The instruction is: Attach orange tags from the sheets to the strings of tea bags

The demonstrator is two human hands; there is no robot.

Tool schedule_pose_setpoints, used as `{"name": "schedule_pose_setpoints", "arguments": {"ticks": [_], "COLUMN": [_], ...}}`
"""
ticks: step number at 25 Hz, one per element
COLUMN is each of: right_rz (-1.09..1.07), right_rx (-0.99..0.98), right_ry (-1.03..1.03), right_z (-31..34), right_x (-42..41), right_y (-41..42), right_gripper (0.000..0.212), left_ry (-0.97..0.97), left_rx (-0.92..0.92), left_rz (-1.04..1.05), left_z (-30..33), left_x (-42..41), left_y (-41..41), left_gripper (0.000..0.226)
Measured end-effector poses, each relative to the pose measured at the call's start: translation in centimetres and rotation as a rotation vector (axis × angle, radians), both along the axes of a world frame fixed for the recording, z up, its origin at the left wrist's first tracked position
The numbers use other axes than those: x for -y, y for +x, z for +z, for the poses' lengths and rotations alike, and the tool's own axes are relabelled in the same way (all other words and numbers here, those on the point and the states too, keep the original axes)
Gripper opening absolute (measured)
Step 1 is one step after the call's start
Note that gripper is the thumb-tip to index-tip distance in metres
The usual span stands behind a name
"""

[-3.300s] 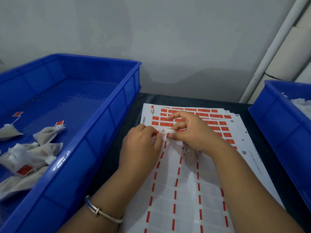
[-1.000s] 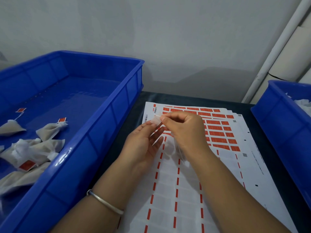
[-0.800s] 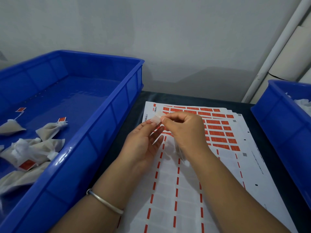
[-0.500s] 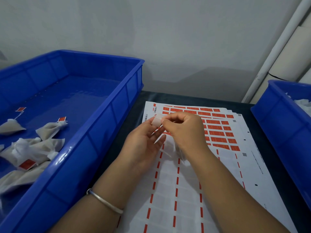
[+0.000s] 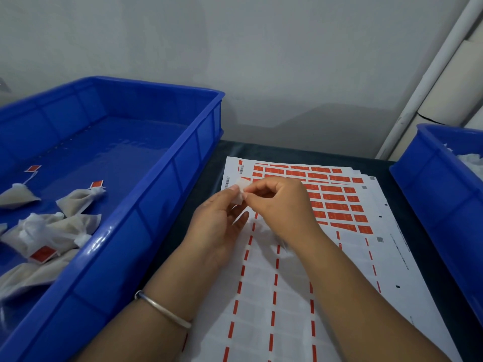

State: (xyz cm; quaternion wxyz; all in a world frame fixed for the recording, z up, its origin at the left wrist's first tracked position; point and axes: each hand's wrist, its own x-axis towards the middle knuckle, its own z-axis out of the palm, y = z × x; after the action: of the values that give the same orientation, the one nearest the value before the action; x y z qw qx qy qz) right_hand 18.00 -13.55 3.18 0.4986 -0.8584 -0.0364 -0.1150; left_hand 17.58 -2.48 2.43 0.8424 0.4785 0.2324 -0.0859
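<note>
Both hands pinch one tag (image 5: 241, 190), white side up, above the sheets (image 5: 337, 202): left hand (image 5: 219, 226) from below, right hand (image 5: 283, 205) from the side. Several tagged tea bags (image 5: 78, 199) lie in the left bin (image 5: 156, 205); many orange tags remain unpeeled, so much work is left.

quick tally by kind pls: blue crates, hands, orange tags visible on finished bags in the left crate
Blue crates: 2, the left crate and the right crate.
Hands: 2, the left hand and the right hand, both pinching one tag held white side up.
Orange tags on bags in the left crate: 3 ().
Total: 7
</note>
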Motion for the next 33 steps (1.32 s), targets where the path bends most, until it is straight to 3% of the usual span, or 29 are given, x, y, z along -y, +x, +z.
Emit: {"name": "schedule_pose_setpoints", "arguments": {"ticks": [3, 8, 13, 16, 18, 21, 24, 26, 29, 31, 33], "right_rz": [-0.001, 0.037, 0.048, 0.035, 0.019, 0.028, -0.016, -0.055, -0.067, -0.059, -0.051], "right_rx": [-0.057, -0.141, -0.141, -0.181, -0.195, -0.160, -0.149, -0.164, -0.183, -0.199, -0.215], "right_ry": [0.087, 0.149, 0.185, 0.241, 0.268, 0.145, 0.109, 0.133, 0.152, 0.141, 0.132], "right_z": [-0.02, -0.14, 0.05, 0.28, 0.40, 0.39, 0.08, 0.07, 0.20, 0.35, 0.51], "right_x": [0.13, 0.26, 0.31, 0.22, 0.42, 0.59, 0.39, 0.33, 0.46, 0.43, 0.32], "right_y": [0.24, 0.37, 0.17, 0.03, 0.03, 0.05, 0.18, 0.20, 0.14, 0.05, -0.03], "right_gripper": [0.020, 0.005, 0.021, 0.025, 0.024, 0.017, 0.004, 0.006, 0.026, 0.029, 0.029], "left_ry": [-0.013, -0.010, -0.019, 0.047, 0.064, 0.046, -0.046, -0.083, 0.051, 0.197, 0.199], "left_rx": [0.001, 0.050, 0.029, 0.047, 0.046, 0.017, -0.019, -0.020, 0.022, 0.054, 0.041], "left_rz": [0.025, -0.010, -0.043, -0.032, -0.014, -0.020, -0.030, -0.029, -0.036, -0.008, 0.049], "left_z": [0.12, 0.31, 0.43, 0.36, 0.44, 0.46, 0.46, 0.46, 0.37, 0.17, 0.24], "left_x": [-0.23, -0.09, -0.23, -0.18, -0.14, -0.10, -0.12, -0.16, 0.06, 0.34, 0.31], "left_y": [-0.06, -0.23, -0.24, -0.14, -0.03, -0.16, -0.46, -0.47, -0.29, -0.04, 0.04], "left_gripper": [0.008, 0.005, 0.016, 0.010, 0.009, 0.009, 0.012, 0.012, 0.004, 0.009, 0.009]}}
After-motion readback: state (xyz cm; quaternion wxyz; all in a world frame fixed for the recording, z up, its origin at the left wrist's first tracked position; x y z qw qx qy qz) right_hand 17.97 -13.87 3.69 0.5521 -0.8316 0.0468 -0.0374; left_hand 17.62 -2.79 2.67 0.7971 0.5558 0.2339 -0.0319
